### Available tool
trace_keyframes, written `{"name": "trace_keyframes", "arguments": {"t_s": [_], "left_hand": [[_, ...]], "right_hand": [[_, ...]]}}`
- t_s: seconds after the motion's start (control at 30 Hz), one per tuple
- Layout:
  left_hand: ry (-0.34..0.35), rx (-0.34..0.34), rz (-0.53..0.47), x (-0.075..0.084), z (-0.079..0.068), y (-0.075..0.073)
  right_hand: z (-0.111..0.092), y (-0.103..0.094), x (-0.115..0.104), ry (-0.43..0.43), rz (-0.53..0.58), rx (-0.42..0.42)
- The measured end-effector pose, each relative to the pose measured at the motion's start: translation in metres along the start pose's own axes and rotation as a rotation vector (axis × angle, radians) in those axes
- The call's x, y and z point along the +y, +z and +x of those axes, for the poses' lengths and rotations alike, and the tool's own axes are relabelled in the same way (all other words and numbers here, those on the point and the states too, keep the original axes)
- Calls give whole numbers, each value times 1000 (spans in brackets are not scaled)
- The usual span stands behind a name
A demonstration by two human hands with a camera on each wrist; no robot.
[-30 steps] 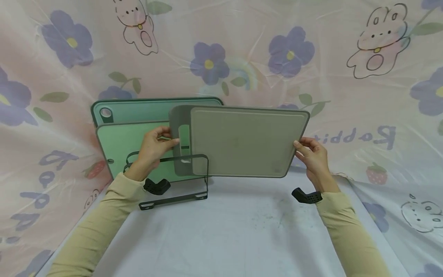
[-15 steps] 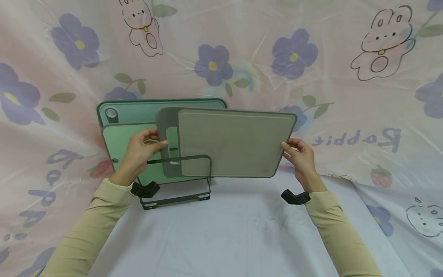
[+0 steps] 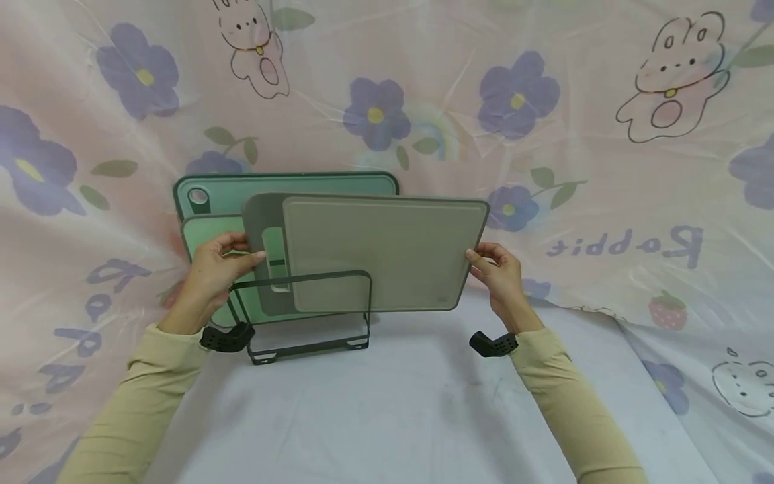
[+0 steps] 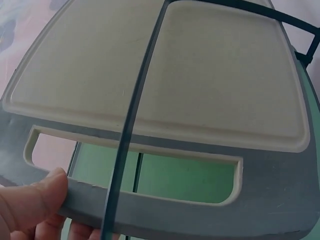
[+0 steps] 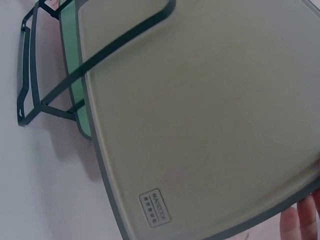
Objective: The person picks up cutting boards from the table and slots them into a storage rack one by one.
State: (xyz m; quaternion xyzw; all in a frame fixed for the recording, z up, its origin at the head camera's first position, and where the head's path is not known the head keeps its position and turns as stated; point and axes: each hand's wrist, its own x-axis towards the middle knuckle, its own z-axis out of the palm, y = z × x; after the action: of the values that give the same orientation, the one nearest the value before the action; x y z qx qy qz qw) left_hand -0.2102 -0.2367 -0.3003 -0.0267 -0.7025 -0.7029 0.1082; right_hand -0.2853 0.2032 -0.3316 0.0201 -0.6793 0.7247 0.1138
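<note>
A beige cutting board [image 3: 381,249] with a grey handle end stands on its long edge, tilted slightly, behind the front bar of a black wire rack [image 3: 308,349]. My left hand [image 3: 214,272] pinches the handle end, thumb in front beside the slot, as the left wrist view also shows. At the opposite short edge my right hand [image 3: 498,272] pinches the board between thumb and fingers. In the right wrist view, those fingertips [image 5: 306,215] show at the board's edge, near a small printed label [image 5: 155,207]. The board's lower left part lies within the rack's frame.
Behind the beige board, a light green board [image 3: 208,232] leans in the rack, mostly covered. Farther back stands a larger dark-rimmed green board [image 3: 290,183] with a round hole. A white cloth [image 3: 387,403] covers the table, and a flower-and-rabbit printed curtain [image 3: 435,67] hangs behind.
Both hands have moved left with the beige board, sliding it farther behind the rack's front bar. It now covers more of the light green board. The rack keeps its place.
</note>
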Motion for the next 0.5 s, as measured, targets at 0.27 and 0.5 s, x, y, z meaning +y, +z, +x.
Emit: {"name": "trace_keyframes", "arguments": {"t_s": [0.27, 0.5], "left_hand": [[5, 61, -44, -1, -9, -23], [-28, 125, 88, -4, -18, -40]], "right_hand": [[-1, 24, 2, -11, -6, -40], [-2, 42, 7, -13, -19, -69]]}}
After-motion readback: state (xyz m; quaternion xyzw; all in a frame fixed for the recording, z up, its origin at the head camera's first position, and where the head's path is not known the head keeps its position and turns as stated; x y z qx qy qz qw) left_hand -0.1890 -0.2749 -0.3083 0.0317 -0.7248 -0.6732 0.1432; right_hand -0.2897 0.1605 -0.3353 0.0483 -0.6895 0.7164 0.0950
